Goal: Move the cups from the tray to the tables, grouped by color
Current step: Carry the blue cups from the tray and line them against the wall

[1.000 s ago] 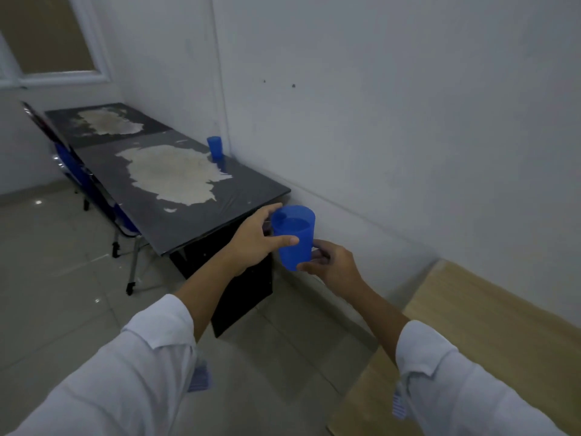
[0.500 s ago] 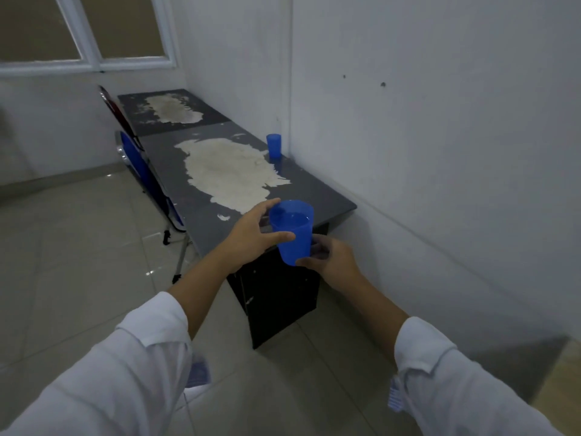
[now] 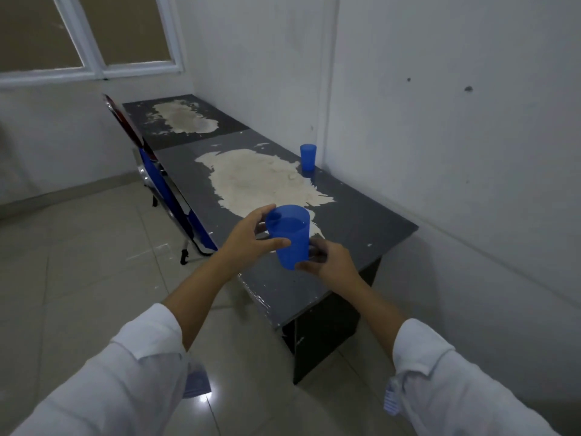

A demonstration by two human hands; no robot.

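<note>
Both hands are on it: the left hand (image 3: pixel 248 237) is wrapping the upper wall of the blue cup (image 3: pixel 290 237), thumb lying across the near side and fingers curling round the far side just under the rim, while the right hand (image 3: pixel 330 262) is cupping the base from the right, thumb pressing low on the near wall and fingers curling in behind. The cup is sitting between the two hands, close to upright, mouth up, and it is hanging in the air over the near end of the dark table (image 3: pixel 361 221), not touching the top. Farther along that same table, a second blue cup (image 3: pixel 307 156) is standing upright close to the white wall (image 3: pixel 440 152), well apart from the held one, beside a big pale patch of worn surface (image 3: pixel 257 180). A blue folded chair (image 3: pixel 169 196) is leaning along the table's left edge, and a second dark table (image 3: pixel 226 121) is butting on beyond, under the window (image 3: pixel 94 33).
</note>
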